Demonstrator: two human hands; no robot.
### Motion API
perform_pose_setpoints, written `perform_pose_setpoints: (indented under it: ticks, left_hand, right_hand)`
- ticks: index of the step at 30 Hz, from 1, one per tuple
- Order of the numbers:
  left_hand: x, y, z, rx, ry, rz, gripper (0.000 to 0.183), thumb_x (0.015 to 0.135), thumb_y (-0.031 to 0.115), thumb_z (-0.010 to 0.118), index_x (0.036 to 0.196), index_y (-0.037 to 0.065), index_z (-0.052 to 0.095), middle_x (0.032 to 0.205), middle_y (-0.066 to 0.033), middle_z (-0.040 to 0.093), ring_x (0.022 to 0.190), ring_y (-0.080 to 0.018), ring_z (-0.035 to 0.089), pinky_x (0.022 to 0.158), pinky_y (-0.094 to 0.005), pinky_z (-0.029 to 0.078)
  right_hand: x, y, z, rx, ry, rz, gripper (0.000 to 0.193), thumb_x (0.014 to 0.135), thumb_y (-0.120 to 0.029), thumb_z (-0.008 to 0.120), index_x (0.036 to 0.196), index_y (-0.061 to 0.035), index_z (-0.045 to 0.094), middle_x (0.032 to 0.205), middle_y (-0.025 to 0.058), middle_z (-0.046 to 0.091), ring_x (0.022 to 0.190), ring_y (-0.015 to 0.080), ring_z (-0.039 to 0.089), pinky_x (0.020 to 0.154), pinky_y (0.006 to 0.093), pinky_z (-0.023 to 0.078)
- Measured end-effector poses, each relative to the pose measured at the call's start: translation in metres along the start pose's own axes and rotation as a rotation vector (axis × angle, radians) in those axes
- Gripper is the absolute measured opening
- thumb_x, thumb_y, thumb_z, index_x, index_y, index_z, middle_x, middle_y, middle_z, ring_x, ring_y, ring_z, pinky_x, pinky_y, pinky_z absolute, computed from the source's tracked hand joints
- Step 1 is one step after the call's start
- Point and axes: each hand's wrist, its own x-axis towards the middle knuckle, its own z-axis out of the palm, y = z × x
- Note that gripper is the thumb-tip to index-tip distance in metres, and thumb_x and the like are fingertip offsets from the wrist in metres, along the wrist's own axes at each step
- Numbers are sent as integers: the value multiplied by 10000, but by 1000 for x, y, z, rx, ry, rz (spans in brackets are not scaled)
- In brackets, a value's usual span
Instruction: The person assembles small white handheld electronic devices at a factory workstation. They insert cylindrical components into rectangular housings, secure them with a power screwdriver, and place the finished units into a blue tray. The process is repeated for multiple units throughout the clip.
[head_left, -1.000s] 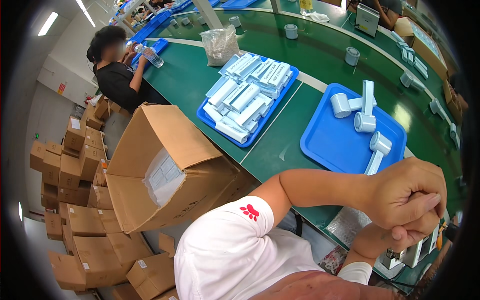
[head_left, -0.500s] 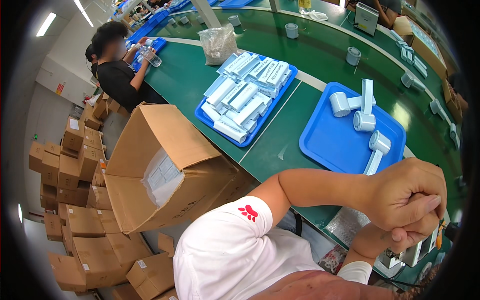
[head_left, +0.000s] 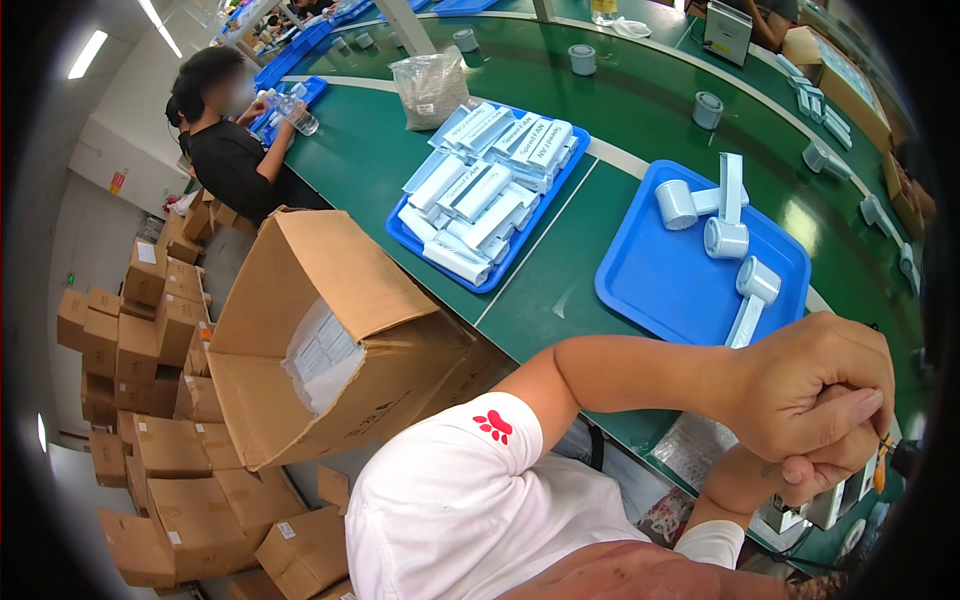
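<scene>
My left hand [head_left: 815,385] is closed over my right hand [head_left: 835,455], the two clasped together at the right of the view. Most of my right hand's fingers are curled in and hidden, so I cannot see whether anything is inside them. Just beyond my hands lies a blue tray [head_left: 640,290]. In it rest pale blue handles with round heads, one standing out as an upright handle [head_left: 730,190], another as a tilted piece [head_left: 757,282]. Neither hand touches the tray's pieces.
Further left, a second blue tray [head_left: 405,238] carries a heap of pale blue slim boxes [head_left: 475,190]. An open carton [head_left: 400,390] leans at the table edge. A bag of granules [head_left: 430,90] stands behind. Round-headed parts [head_left: 707,110] sit on the green belt. A person [head_left: 225,150] works at left.
The view has shifted very slightly, so the trays and carton sit a few pixels further left. My clasped hands keep the same pose. The person at left has leaned a little.
</scene>
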Motion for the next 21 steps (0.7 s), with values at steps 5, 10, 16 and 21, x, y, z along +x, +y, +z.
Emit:
perform_pose_setpoints:
  ticks: [5,10,16,21]
  left_hand:
    - [0,-1,0,11,0,13,239,918,169,509,873,32,701,875,-117,700,813,-300,666,726,-378,538]
    - [2,-1,0,-6,13,38,236,928,163,505,873,30,693,863,-117,696,799,-304,660,717,-383,536]
    - [1,4,0,-26,39,12,232,951,152,504,857,44,688,826,-116,702,762,-328,646,718,-414,527]
    - [2,3,1,-53,31,-26,216,944,143,513,865,39,684,842,-118,698,773,-330,648,727,-411,528]
  right_hand:
    - [1,2,3,3,21,-20,118,757,-142,639,750,-104,529,784,-71,569,752,74,539,763,224,393]
    - [4,0,0,-11,37,-33,117,773,-140,635,758,-90,530,792,-61,579,753,81,543,767,223,397]
    - [6,-1,3,-12,72,-67,118,792,-137,629,769,-74,533,802,-50,590,755,89,548,771,223,402]
    - [10,5,25,105,275,-205,121,808,-135,625,777,-60,534,811,-41,600,756,96,552,775,222,406]
